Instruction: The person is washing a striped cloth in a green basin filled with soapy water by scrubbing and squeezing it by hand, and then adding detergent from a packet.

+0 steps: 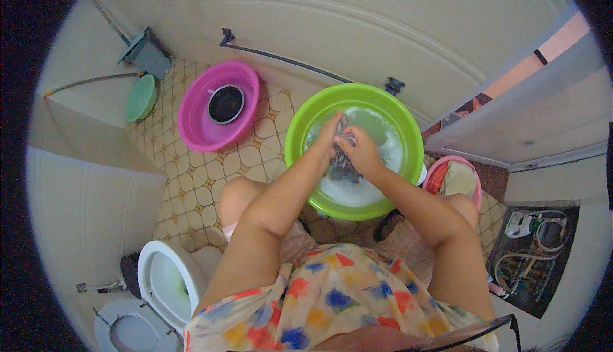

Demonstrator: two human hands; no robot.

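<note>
A bright green plastic basin (415,151) of soapy water stands on the floor between my knees, with white suds (354,194) floating on it. Over its middle, my left hand (331,136) and my right hand (360,151) meet on a wet, dark, patterned cloth (342,159). Both hands grip the bunched fabric, whose lower part hangs to the water. Fingers hide much of the upper part, and the kind of garment cannot be told.
Left of the green basin, a magenta basin (191,127) holds a round dark vessel (226,104). Beyond are a mint-green basin (141,98) and a grey bucket (152,57). A pink tub (477,184) of cloths stands right, a toilet (146,265) lower left. A bar (287,61) runs along the wall.
</note>
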